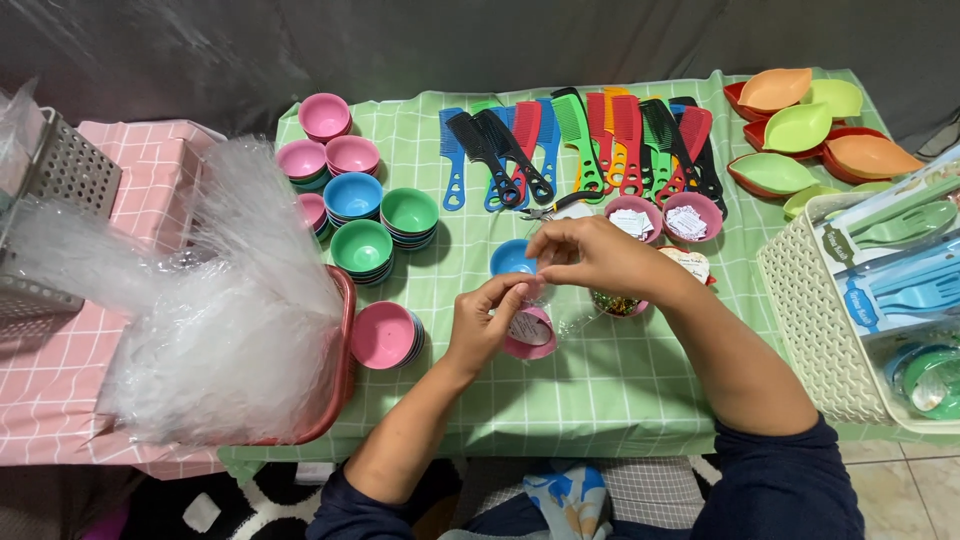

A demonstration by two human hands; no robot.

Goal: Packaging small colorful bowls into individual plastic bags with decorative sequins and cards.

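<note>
Pink bowl (530,333) gripped from below in left hand (483,322), tilted over green cloth (600,390); right hand (590,257) just above, fingertips pinching its clear wrap (565,322).

Dark navy sleeves pushed up past elbows; forearms bare.

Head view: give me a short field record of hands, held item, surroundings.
left hand: grips a small pink bowl in clear wrap
right hand: fingers pinch the wrap above the bowl
table: green checked cloth
behind the hands: row of coloured combs, blue bowl
left side: stacked small bowls, red basin of clear bags
right side: white basket, leaf-shaped dishes
</note>
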